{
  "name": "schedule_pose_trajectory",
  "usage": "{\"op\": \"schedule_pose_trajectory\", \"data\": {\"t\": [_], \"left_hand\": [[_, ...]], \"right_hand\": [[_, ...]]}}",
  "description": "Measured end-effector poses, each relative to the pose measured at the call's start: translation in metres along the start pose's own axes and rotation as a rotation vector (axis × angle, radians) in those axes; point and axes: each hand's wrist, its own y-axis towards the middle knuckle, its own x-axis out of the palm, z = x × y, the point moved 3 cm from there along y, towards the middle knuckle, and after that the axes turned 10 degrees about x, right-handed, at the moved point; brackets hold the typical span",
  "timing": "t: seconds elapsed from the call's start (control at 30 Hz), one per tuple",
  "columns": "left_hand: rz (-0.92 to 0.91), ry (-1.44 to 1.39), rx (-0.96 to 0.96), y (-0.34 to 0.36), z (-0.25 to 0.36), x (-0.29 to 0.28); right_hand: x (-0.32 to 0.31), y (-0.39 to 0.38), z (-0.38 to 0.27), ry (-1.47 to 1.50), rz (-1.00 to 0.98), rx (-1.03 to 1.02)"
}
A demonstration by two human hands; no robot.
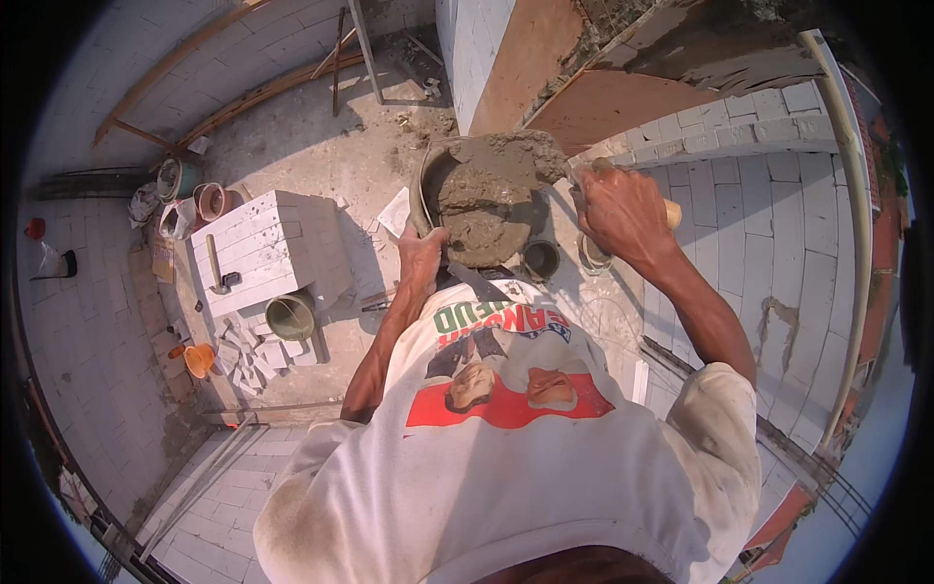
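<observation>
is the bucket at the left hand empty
No, a thick mass of grey mortar fills much of the bucket that the left hand holds by its edge.

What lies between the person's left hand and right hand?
The head view shows a bucket with grey mortar between the left hand and the right hand.

Room to pass lies over the floor (pixel 321 161) left of the bucket (pixel 419 197); a block stack (pixel 268 238) obstructs the floor's left side.
</observation>
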Motion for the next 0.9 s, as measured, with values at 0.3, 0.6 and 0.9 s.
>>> {"op": "schedule_pose_trajectory", "data": {"t": [0.3, 0.6, 0.9], "left_hand": [[-0.032, 0.178, 0.012, -0.006, -0.003, -0.001], [-0.132, 0.151, 0.004, -0.012, 0.008, -0.004], [0.024, 0.045, 0.037, -0.009, 0.019, -0.003]], "right_hand": [[0.197, 0.078, -0.036, -0.018, -0.099, -0.218], [0.22, 0.065, -0.052, 0.326, -0.458, -0.079], [0.184, 0.039, -0.046, 0.64, -0.453, 0.041]]}}
